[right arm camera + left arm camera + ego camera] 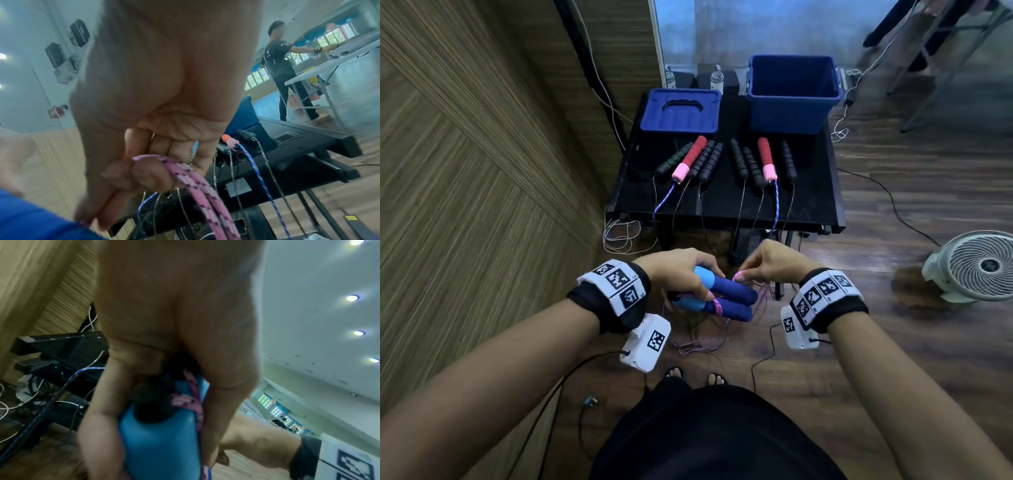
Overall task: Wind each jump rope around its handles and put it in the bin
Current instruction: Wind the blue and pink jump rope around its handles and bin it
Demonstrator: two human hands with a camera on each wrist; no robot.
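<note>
Below the table — hands grip blue handles and pink rope.

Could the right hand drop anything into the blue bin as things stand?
Probably not yet. The right hand pinches the pink rope, which hangs mostly unwound below the blue handles. The blue bin stands open at the table's far side, unblocked.

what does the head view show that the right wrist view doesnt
Only the head view shows the open blue plastic bin, its blue lid, the left hand gripping two blue foam handles, and a white floor fan.

Only the right wrist view shows a person in black at a far table, and the pinch up close.

Both show the right hand pinching the pink braided rope, and the black table.
</note>
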